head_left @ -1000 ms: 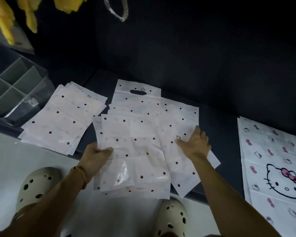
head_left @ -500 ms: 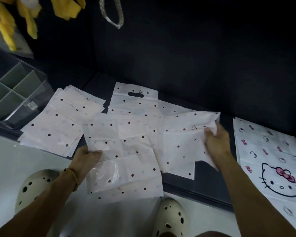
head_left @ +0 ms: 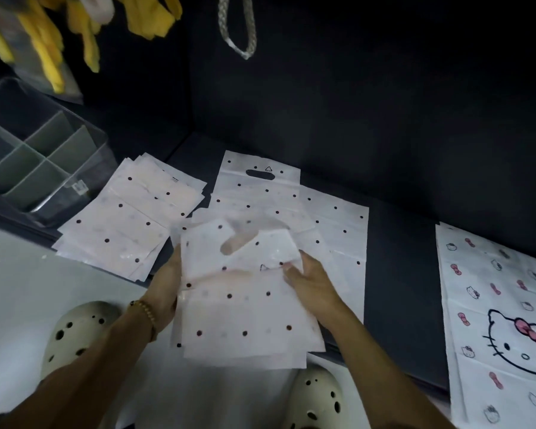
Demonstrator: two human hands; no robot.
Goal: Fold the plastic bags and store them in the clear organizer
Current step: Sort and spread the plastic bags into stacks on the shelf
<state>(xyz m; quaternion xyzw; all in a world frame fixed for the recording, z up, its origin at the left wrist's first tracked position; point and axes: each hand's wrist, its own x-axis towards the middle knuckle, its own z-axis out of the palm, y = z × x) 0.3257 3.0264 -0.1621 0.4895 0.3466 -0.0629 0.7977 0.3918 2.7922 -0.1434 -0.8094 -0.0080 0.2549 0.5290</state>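
A white dotted plastic bag (head_left: pixel 245 308) hangs over the front edge of the dark bench, its top part folded over toward me. My left hand (head_left: pixel 167 283) grips its left edge, fingers behind the plastic. My right hand (head_left: pixel 310 280) pinches the folded flap at the right. More dotted bags (head_left: pixel 331 224) lie flat beneath and behind it. A pile of dotted bags (head_left: pixel 127 221) sits to the left. The clear organizer (head_left: pixel 44 168), with grey dividers, stands at the far left.
A large cat-print bag (head_left: pixel 495 311) lies flat at the right. Yellow gloves (head_left: pixel 47 44) and a braided loop (head_left: pixel 239 32) hang above. My two cream clogs (head_left: pixel 78 329) stand on the white floor below the bench edge.
My right hand swept left, bringing the bag's right part over onto the middle bag. My left hand stays on the left edge, slightly higher.
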